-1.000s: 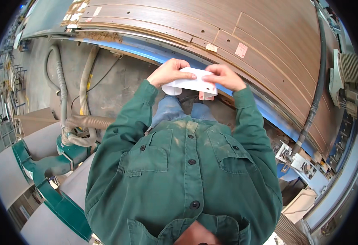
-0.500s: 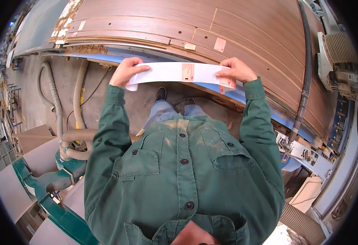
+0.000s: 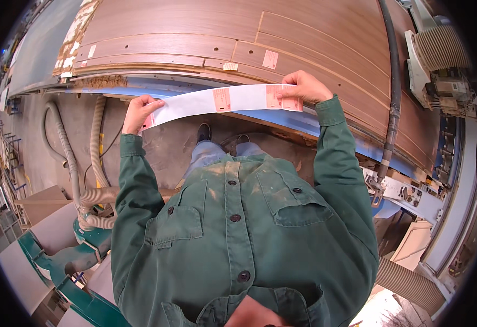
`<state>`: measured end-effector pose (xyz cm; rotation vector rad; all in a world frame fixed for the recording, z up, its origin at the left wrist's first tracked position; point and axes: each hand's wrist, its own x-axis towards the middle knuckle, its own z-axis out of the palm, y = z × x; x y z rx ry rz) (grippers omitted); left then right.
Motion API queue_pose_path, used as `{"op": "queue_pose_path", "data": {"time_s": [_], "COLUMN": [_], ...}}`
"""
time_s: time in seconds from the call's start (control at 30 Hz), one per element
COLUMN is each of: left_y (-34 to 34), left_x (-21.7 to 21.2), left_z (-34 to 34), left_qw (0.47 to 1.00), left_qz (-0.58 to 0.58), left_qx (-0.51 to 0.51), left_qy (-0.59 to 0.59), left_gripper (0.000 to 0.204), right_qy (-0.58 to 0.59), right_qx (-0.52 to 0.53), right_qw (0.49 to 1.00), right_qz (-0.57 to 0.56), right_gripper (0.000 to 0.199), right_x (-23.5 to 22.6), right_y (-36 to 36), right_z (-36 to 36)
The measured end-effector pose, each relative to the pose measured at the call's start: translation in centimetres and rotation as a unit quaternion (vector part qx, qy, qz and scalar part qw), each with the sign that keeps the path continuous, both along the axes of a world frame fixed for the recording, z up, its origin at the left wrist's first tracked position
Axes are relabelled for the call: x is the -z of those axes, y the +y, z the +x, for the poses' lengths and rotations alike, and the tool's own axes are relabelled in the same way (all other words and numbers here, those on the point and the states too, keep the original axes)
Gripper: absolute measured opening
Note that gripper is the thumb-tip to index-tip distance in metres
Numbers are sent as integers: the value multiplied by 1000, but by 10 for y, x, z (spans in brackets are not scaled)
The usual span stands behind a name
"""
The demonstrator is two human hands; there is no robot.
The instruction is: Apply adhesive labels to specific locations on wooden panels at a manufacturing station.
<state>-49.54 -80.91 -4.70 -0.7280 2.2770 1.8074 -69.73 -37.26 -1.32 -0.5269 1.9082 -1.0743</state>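
Head view: nearest is the dusty green shirt [image 3: 211, 240], its sleeves reaching forward to both hands. The left hand [image 3: 139, 113] pinches one end of a white strip [image 3: 192, 103], thumb laid over its face; the right hand [image 3: 309, 87] grips the other end between thumb and fingers. The strip bows gently upward between them, held in the air in front of the body. A pink label [image 3: 222, 100] sits near its middle, with more pink patches by each hand.

One second ago the hands were close together with the strip bunched between them; half a second ago it was spread, but a curled part hung under the left hand. Now that curl no longer shows, and the left hand is lower and farther left.

Past the strip are a dark shoe [image 3: 203, 132] on the grey floor, then a blue edge [image 3: 290, 116] along brown panels [image 3: 167, 46]. The panels bear a pink tag [image 3: 270, 59] and a yellowish one [image 3: 230, 66]. A black hose [image 3: 395, 92] crosses them on the right.
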Motion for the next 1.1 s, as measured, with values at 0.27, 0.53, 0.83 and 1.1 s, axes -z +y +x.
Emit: {"op": "queue_pose_path", "data": {"time_s": [0.27, 0.53, 0.83, 1.1], "left_y": [7, 172, 209, 224], "left_x": [0, -27, -47, -52], "left_z": [-10, -69, -82, -78], "left_qw": [954, 916, 896, 860], "left_qz": [-287, 41, 269, 456], "left_qx": [81, 345, 344, 226], "left_qy": [-43, 199, 80, 30], "left_gripper": [29, 26, 16, 20], "right_qy": [-57, -15, -72, -116], "right_qx": [15, -151, 20, 29], "right_qw": [998, 983, 980, 934], "right_qz": [19, -101, -183, -336], "right_gripper": [18, 19, 13, 28], "right_x": [-24, -40, -23, -18], "right_y": [-3, -41, 4, 0], "right_z": [6, 39, 44, 52]}}
